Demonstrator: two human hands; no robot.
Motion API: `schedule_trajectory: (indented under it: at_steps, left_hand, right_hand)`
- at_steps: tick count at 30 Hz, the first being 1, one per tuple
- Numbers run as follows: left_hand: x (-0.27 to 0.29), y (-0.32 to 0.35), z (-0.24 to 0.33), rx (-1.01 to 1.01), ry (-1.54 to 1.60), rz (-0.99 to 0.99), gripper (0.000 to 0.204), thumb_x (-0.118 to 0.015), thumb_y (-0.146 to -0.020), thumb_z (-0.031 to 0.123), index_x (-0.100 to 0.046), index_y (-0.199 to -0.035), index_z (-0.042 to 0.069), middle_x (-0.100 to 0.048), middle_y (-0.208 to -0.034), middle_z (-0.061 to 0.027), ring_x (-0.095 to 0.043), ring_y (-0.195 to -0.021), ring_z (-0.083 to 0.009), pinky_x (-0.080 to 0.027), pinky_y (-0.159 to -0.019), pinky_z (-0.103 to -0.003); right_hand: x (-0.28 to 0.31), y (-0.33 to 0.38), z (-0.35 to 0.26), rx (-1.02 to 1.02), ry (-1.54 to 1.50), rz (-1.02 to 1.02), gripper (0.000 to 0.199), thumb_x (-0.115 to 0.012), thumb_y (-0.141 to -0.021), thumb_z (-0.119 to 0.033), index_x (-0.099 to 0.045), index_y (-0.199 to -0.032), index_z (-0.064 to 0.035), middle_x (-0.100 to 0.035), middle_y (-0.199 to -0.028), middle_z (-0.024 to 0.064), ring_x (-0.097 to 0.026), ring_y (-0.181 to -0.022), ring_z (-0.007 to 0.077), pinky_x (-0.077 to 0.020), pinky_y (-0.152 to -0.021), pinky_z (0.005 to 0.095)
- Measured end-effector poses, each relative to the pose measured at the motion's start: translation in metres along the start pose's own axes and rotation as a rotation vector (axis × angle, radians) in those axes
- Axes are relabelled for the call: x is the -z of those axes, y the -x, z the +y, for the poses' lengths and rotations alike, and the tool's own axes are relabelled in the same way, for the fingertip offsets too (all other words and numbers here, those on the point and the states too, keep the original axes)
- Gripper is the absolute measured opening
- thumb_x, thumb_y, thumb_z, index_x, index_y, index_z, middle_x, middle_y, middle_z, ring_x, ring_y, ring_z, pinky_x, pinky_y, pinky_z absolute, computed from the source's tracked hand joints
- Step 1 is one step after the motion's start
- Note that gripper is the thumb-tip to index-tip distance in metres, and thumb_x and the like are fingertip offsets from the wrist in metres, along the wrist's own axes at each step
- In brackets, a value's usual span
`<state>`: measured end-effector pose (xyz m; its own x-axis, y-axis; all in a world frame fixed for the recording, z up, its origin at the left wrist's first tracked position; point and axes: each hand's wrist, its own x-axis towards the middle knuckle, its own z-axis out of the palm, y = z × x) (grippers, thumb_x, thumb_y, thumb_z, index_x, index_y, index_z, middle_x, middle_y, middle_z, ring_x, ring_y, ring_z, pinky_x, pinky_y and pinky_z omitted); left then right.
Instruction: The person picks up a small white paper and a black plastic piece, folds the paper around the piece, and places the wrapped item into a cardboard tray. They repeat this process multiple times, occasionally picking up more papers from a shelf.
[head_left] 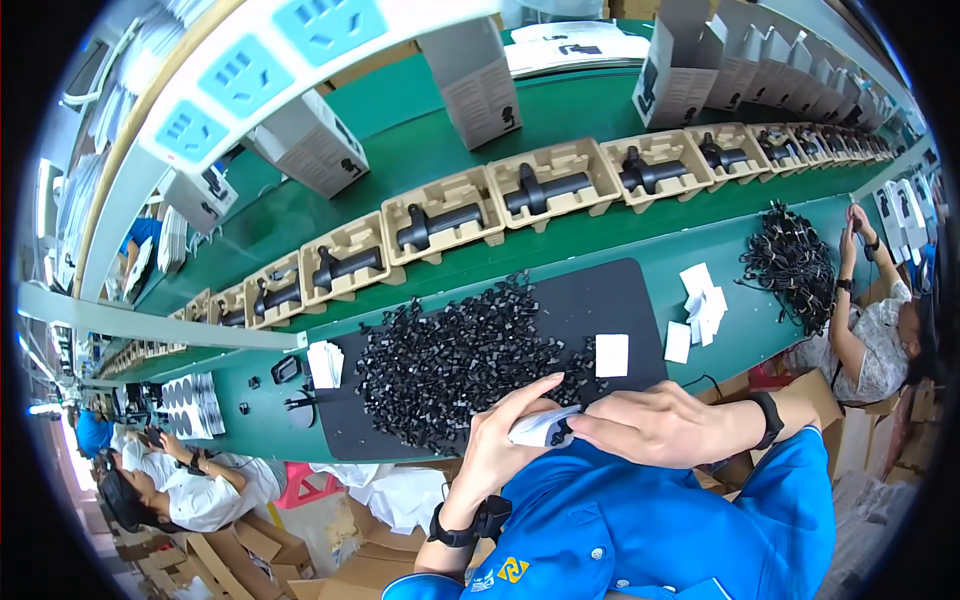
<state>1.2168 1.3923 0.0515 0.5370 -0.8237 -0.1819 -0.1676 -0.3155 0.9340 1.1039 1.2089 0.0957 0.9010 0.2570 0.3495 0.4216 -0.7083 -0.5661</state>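
Close in front of my body, my left hand (pixel 497 440) is closed around a small white folded paper (pixel 538 430), its index finger reaching up past it. My right hand (pixel 655 425) pinches the right end of the same paper. A small black piece or dark mark (pixel 562 432) shows by the right fingertips; I cannot tell which. Beyond my hands a big heap of small black parts (pixel 450 355) covers much of a dark mat (pixel 610 290). On the mat's right side lies a square white card (pixel 612 355).
Moulded tray boxes (pixel 555 190) holding black devices line the far side. White papers (pixel 325 364) lie left of the heap, loose white slips (pixel 705 305) right of it. Coiled black cables (pixel 790 265) sit near a co-worker (pixel 865 330); another person (pixel 190 480) works at left.
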Motion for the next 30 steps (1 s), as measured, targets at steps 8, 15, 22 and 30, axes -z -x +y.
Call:
schedule_trajectory:
  at_steps: [8,15,22,30]
  left_hand:
    - [-0.051,-0.008,0.009,0.054,0.062,0.036,0.066,-0.074,-0.062,-0.002,-0.053,-0.123,0.009,-0.067,-0.093,-0.0087,-0.064,-0.087,-0.0136,-0.05,-0.078,-0.027]
    - [-0.082,-0.012,0.014,-0.058,0.168,0.247,0.075,-0.075,-0.065,0.0,-0.042,-0.132,0.008,-0.065,-0.102,-0.0121,-0.064,-0.091,-0.0183,-0.051,-0.079,-0.029]
    - [-0.079,-0.001,0.018,0.038,0.537,0.438,0.071,-0.07,-0.07,-0.005,-0.037,-0.132,0.0,-0.064,-0.098,-0.0145,-0.063,-0.091,-0.0201,-0.053,-0.076,-0.031]
    - [-0.077,-0.005,0.014,0.127,0.784,0.352,0.066,-0.061,-0.077,-0.007,-0.029,-0.135,-0.002,-0.058,-0.106,-0.019,-0.062,-0.092,-0.0242,-0.057,-0.072,-0.035]
  right_hand:
    - [0.013,0.025,0.006,-0.139,0.003,-0.49,0.031,-0.053,-0.077,-0.005,-0.048,-0.104,0.009,-0.057,-0.067,0.0127,-0.06,-0.053,0.0258,-0.0431,-0.042,0.0355]
    - [0.031,0.033,0.031,-0.173,-0.096,-0.607,0.029,-0.054,-0.08,-0.007,-0.046,-0.103,0.0083,-0.054,-0.061,0.0096,-0.058,-0.051,0.0265,-0.0429,-0.046,0.0335]
    - [0.036,0.04,0.035,-0.299,-0.291,-0.074,0.029,-0.065,-0.077,-0.008,-0.055,-0.101,0.003,-0.057,-0.065,0.0078,-0.058,-0.056,0.0201,-0.0436,-0.047,0.0299]
    - [-0.008,0.044,0.071,-0.061,-0.388,0.193,0.028,-0.07,-0.071,-0.007,-0.067,-0.099,-0.0078,-0.059,-0.081,0.0024,-0.054,-0.068,0.0128,-0.0423,-0.045,0.0206]
